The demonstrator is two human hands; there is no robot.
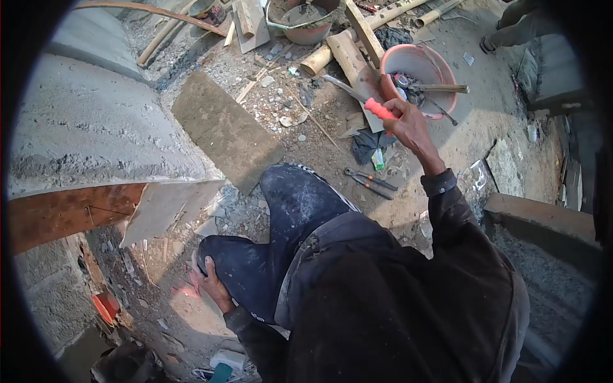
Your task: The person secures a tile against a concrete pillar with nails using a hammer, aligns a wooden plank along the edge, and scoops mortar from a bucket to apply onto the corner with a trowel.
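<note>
My right hand (410,124) is closed around the pink-red grip of a narrow-bladed hand tool (381,110). Its thin metal blade points up and left, and I cannot make out whether the edge has teeth. Just beyond this hand stands a pink bucket (451,107) with tools in it, including a wooden-handled one (440,88). My left hand (214,285) rests on my bent left knee, fingers stretched over the dark trousers, holding nothing. On the ground below my right hand lie pliers (371,183) with orange and black handles.
A flat rough board (223,127) lies ahead of my knees. A concrete form (108,121) rises at left. Bamboo poles (317,62), a mortar bucket (303,25) and rubble are farther ahead. Another person's leg (520,29) shows at upper right. A concrete beam (539,214) stands at right.
</note>
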